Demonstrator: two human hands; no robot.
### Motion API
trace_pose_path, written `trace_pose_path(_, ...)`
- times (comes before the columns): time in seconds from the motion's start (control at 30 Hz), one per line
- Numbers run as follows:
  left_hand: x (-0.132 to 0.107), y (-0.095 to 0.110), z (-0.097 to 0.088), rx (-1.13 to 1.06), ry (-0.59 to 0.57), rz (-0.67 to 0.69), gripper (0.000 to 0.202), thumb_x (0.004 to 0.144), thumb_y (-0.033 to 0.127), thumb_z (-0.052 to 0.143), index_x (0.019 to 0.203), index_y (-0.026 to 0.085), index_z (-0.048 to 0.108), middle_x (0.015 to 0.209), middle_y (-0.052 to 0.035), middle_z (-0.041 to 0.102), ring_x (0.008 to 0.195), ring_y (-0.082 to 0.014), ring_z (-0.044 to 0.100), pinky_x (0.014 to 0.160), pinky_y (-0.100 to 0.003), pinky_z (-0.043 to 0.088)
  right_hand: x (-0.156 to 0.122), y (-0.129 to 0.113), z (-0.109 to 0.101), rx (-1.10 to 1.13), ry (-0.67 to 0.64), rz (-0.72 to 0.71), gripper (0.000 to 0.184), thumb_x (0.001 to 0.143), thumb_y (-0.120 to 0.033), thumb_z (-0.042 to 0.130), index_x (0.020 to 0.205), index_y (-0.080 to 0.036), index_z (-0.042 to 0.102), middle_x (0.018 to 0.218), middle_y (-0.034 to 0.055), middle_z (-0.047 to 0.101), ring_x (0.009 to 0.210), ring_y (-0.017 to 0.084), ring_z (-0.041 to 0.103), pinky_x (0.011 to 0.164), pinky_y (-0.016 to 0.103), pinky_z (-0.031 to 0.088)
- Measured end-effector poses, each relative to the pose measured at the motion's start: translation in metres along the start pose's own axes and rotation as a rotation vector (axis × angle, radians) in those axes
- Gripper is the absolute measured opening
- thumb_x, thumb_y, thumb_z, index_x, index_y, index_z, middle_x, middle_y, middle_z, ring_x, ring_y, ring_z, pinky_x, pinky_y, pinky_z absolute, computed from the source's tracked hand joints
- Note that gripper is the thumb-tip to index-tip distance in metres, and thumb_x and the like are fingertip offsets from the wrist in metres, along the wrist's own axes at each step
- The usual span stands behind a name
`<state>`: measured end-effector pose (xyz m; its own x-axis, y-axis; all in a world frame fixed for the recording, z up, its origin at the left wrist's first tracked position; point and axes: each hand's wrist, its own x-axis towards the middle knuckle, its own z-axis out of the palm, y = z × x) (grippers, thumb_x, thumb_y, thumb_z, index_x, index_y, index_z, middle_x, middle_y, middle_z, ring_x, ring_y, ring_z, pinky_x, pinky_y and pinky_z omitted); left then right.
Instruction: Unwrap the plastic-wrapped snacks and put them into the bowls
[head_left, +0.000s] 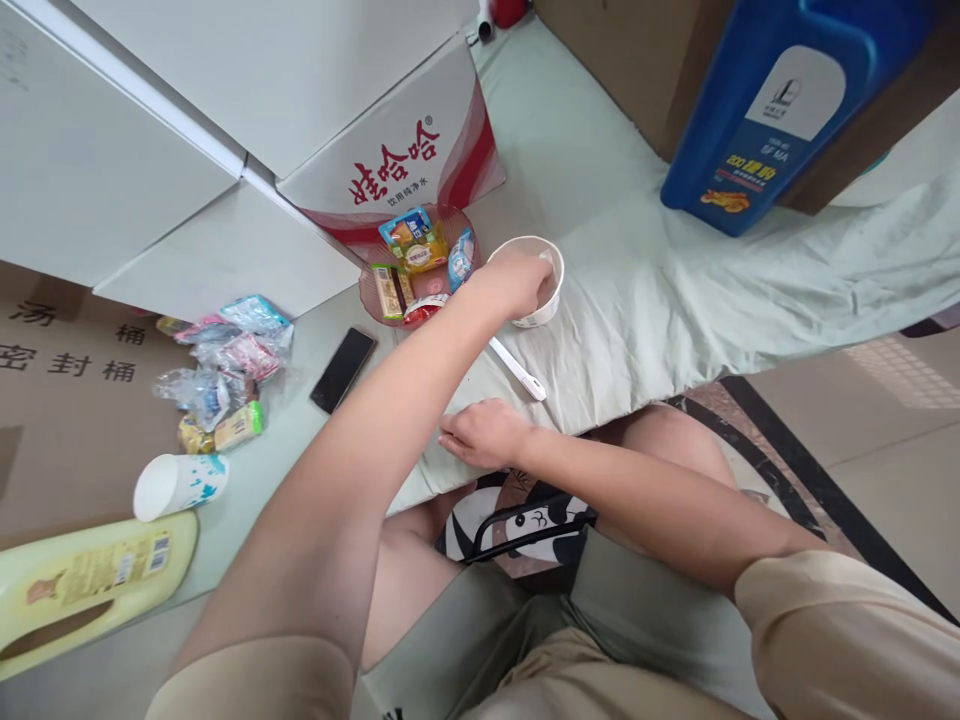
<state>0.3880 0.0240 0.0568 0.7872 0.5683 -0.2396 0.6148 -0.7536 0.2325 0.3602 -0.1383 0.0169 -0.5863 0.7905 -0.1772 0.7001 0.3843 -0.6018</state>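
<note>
My left hand (523, 283) reaches into a white paper bowl (531, 318). Its fingers are bent down inside the rim, so their tips and whatever they pinch are hidden. A pale, thin edge shows beside them. My right hand (486, 433) lies on the cloth at the table's near edge, palm down, fingers loosely laid out and holding nothing visible. Between the two hands is a white plastic utensil (519, 370), its far end close to the bowl. Just left of the bowl stands a pinkish clear dish (369, 290) of wrapped snacks (416, 245).
A black phone (343, 370) lies left of my left forearm. Further left are crumpled wrappers (240, 350), a tipped paper cup (180, 487) and a yellow bottle (97, 580). A white and red carton (397, 150) stands behind the dish; a blue jug (780, 130) stands at the back right.
</note>
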Motion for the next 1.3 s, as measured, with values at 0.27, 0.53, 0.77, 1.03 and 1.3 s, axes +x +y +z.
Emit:
trace_pose_path(0.27, -0.011, 0.018, -0.029, 0.232, -0.214, -0.100, 0.023, 0.079, 0.019, 0.060, 0.097, 0.022, 0.074, 0.099, -0.0067, 0.072, 0.097, -0.0259, 0.067, 0.087, -0.037, 0.049, 0.002, 0.002, -0.003, -0.016, -0.040, -0.011, 0.044, 0.104, -0.043, 0.031, 0.117, -0.020, 0.065, 0.109, 0.0118, 0.075, 0.096, 0.028, 0.071, 0.072, 0.034, 0.045)
trace_pose_path(0.53, -0.100, -0.008, -0.045, 0.008, 0.463, -0.058, 0.016, 0.086, 0.021, 0.052, 0.088, 0.019, 0.067, 0.076, -0.0017, 0.065, 0.072, -0.0160, 0.060, 0.073, -0.030, 0.046, 0.000, 0.006, -0.001, -0.011, -0.011, -0.010, 0.043, 0.104, -0.042, 0.031, 0.115, -0.019, 0.066, 0.108, 0.0120, 0.075, 0.096, 0.026, 0.070, 0.073, 0.033, 0.043)
trace_pose_path(0.77, -0.265, -0.048, 0.019, -0.178, 0.550, -0.339, 0.016, 0.082, 0.025, 0.053, 0.067, 0.020, 0.053, 0.062, 0.0010, 0.051, 0.059, -0.0129, 0.048, 0.060, -0.027, 0.039, 0.000, 0.004, 0.005, -0.057, 0.011, 0.008, 0.041, 0.104, -0.040, 0.033, 0.110, -0.019, 0.067, 0.106, 0.0123, 0.075, 0.093, 0.025, 0.070, 0.071, 0.032, 0.038)
trace_pose_path(1.03, -0.401, -0.044, 0.118, -0.460, 0.657, -0.708, 0.018, 0.085, 0.033, 0.051, 0.073, 0.020, 0.058, 0.066, 0.0007, 0.055, 0.063, -0.0140, 0.052, 0.062, -0.027, 0.044, 0.000, 0.000, 0.020, -0.167, 0.057, 0.092, 0.039, 0.102, -0.037, 0.033, 0.101, -0.020, 0.068, 0.099, 0.0092, 0.076, 0.081, 0.021, 0.066, 0.063, 0.031, 0.027)
trace_pose_path(1.3, -0.437, -0.110, 0.131, -0.416, 0.802, -0.877, 0.015, 0.081, 0.033, 0.052, 0.081, 0.021, 0.060, 0.081, -0.0034, 0.066, 0.079, -0.0178, 0.063, 0.077, -0.031, 0.052, -0.001, -0.004, 0.038, -0.313, 0.153, 0.140, 0.039, 0.099, -0.038, 0.033, 0.094, -0.019, 0.067, 0.088, 0.0076, 0.074, 0.070, 0.019, 0.061, 0.060, 0.031, 0.020)
